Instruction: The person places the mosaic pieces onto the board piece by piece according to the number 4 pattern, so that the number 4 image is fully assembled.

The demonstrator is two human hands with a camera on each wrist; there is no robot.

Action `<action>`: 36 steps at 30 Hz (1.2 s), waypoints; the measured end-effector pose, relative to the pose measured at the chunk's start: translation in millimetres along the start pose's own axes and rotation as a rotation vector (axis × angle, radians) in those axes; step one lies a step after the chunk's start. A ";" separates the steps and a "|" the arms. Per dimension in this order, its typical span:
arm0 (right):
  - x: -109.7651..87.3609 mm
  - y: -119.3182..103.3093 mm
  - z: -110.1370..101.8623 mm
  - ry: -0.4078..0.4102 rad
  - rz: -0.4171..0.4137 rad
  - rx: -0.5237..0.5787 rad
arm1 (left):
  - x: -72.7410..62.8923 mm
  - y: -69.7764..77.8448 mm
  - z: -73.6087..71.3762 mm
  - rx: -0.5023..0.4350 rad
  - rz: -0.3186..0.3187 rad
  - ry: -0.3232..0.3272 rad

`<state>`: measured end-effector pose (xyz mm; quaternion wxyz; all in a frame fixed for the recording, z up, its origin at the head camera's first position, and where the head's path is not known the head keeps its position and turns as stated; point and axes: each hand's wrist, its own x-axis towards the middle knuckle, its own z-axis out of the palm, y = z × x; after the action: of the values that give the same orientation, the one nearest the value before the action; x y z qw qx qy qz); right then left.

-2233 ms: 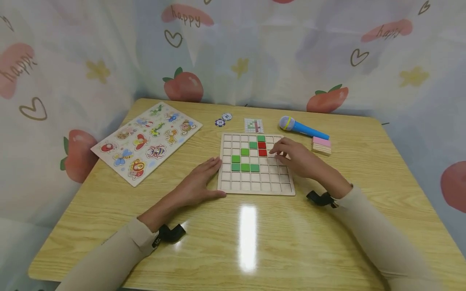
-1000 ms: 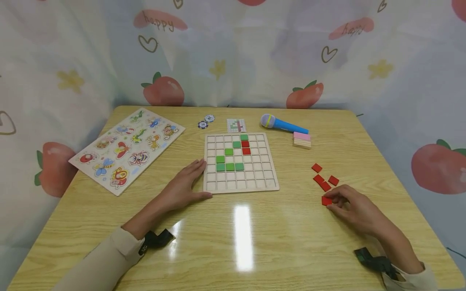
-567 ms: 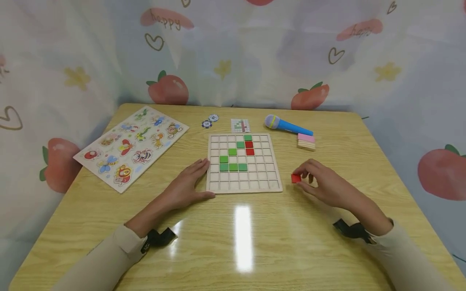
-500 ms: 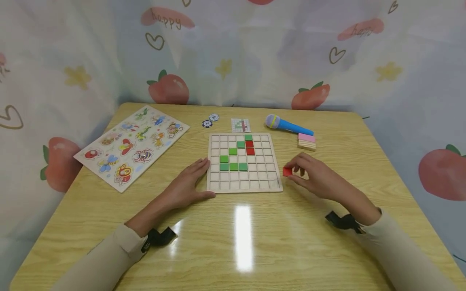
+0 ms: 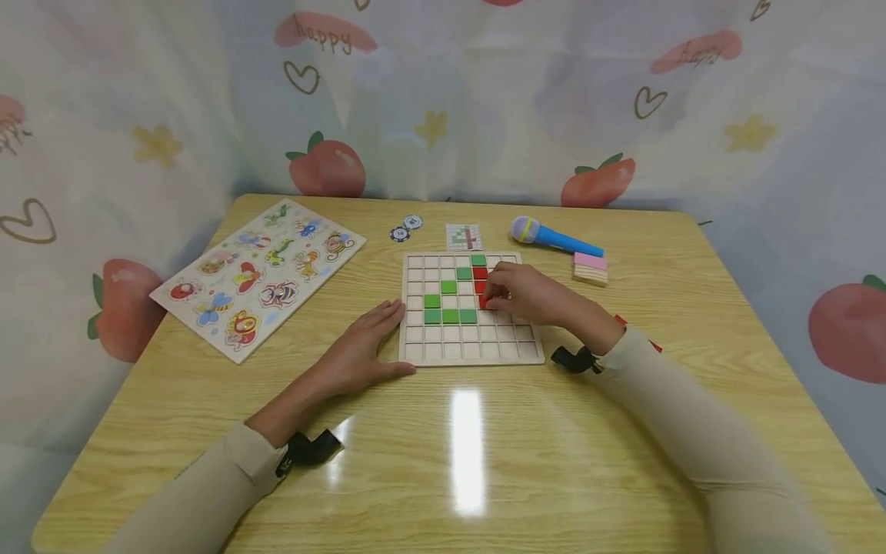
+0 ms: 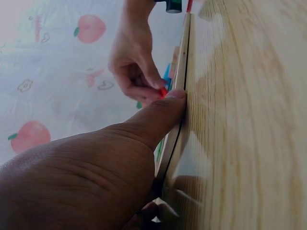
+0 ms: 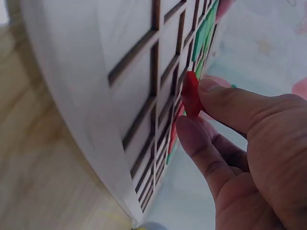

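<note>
Pinching a red tile (image 7: 191,96) between thumb and fingertips, the right hand (image 5: 522,292) is closed down to the tile's thickness over the grid board (image 5: 471,363); the tile is tilted, just to the near side of two seated red tiles (image 5: 481,279), and I cannot tell whether it touches its cell. Spread with its fingers straight, the left hand (image 5: 363,346) grips nothing; it rests against the board's left edge, thumb at the near left corner. Green tiles (image 5: 450,316) sit in nearby cells. More red tiles (image 5: 621,319) lie right on the desk (image 5: 401,462), partly hidden by the right sleeve (image 5: 681,415). Beyond the board's far edge are a small pattern card (image 5: 463,237) and, farther right, a blue microphone (image 5: 564,241).
</note>
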<state>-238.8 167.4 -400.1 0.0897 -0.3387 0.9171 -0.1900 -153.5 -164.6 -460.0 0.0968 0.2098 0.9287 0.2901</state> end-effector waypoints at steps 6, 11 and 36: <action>5.7 1.3 4.3 0.013 0.009 -0.025 | 2.8 1.7 -1.0 0.003 0.005 -0.009; 3.8 -1.2 3.0 0.014 0.000 -0.046 | 4.4 3.8 -2.4 -0.008 0.013 -0.009; -234.5 73.4 3.6 0.669 0.284 0.069 | -0.3 0.6 0.3 -0.011 -0.005 -0.005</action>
<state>-104.0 371.3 -425.1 -0.1786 -0.1240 0.9266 -0.3069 -152.9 -164.2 -459.8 0.1010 0.2079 0.9273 0.2945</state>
